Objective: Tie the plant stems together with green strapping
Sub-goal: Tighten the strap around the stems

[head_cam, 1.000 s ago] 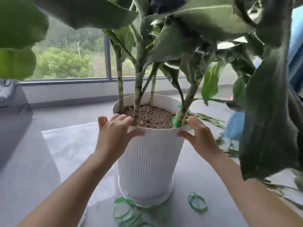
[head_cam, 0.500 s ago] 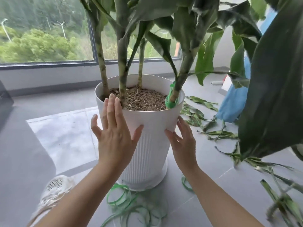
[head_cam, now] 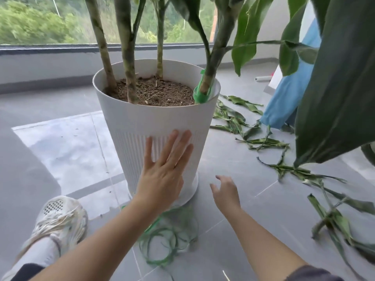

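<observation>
A tall white ribbed pot (head_cam: 142,118) full of soil stands on the grey floor, with several plant stems (head_cam: 126,51) rising from it. The rightmost stem (head_cam: 211,63) leans outward and has green strapping (head_cam: 199,95) wound round its base. My left hand (head_cam: 164,171) lies flat on the pot's ribbed front, fingers straight. My right hand (head_cam: 225,191) hovers low beside the pot's base, fingers loosely spread, holding nothing. A loose tangle of green strapping (head_cam: 168,240) lies on the floor below my arms.
Cut leaves (head_cam: 269,142) are strewn over the tiles to the right. A big dark leaf (head_cam: 334,88) hangs at the right edge, with a blue cloth (head_cam: 288,94) behind it. My shoe (head_cam: 58,218) is at lower left. A window ledge (head_cam: 50,61) runs behind the pot.
Both hands slid down from the pot's rim. The left now lies flat on the lower ribbed wall; the right has come off the pot and dropped toward the floor.
</observation>
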Action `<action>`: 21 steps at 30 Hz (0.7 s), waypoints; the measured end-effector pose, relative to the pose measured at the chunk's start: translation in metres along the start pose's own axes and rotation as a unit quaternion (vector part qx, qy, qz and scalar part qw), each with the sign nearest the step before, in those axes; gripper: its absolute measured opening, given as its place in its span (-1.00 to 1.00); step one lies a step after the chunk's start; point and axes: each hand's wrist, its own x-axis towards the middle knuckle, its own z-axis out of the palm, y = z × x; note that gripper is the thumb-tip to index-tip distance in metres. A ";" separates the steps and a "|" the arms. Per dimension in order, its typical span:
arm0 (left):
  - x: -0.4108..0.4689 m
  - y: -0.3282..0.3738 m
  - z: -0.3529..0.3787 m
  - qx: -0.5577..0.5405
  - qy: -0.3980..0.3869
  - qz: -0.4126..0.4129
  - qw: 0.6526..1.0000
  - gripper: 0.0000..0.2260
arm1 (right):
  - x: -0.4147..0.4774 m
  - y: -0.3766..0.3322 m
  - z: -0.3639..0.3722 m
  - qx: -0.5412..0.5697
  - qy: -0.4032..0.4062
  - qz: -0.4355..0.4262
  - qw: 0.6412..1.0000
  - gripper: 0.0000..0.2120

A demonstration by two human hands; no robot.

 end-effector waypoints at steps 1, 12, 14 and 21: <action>0.000 0.000 0.001 0.000 0.000 0.000 1.000 -0.34 | 0.000 0.016 0.004 -0.038 -0.011 0.038 0.998 -0.68; 0.000 0.004 0.003 -0.037 0.028 -0.013 0.999 -0.44 | -0.004 0.053 0.039 -0.186 -0.036 0.101 0.977 -0.74; 0.000 0.005 0.002 -0.042 0.025 -0.015 0.999 -0.45 | -0.003 0.056 0.037 -0.214 -0.043 0.102 0.971 -0.78; 0.001 0.003 -0.004 -0.082 0.036 -0.027 0.996 -0.61 | -0.008 0.024 0.026 -0.083 -0.001 0.065 0.994 -0.93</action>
